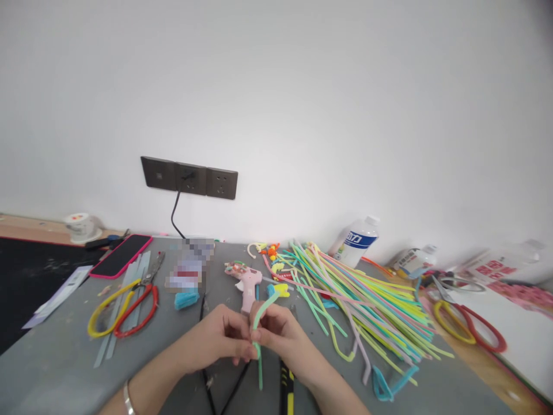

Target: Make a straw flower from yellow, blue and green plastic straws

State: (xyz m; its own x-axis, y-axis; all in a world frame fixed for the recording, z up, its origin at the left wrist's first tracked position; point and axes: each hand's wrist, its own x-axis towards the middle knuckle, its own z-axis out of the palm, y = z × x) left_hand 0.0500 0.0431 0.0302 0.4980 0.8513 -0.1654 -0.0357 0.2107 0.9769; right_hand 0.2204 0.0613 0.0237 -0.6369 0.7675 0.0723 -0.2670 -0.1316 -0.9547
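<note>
Near the bottom centre, my left hand [227, 337] pinches a pale green pipe cleaner [260, 369] between thumb and fingers. My right hand [279, 331] grips the same pipe cleaner just beside it, the two hands touching or nearly so. One end curves up and to the right above my fingers; the other hangs straight down. Right behind my hands lies a pink glue gun [249, 286]. A small blue and yellow piece [279, 290] rests beyond my right hand. Further right spreads a large pile of pastel pipe cleaners [363, 294].
Red-and-yellow-handled pliers [147, 293] and a pink-edged phone [121, 256] lie left. A yellow-black tool [287, 389] sits beside my right wrist. Scissors [466, 324] and a bottle [355, 242] are right. Black cables cross the grey mat [56, 369].
</note>
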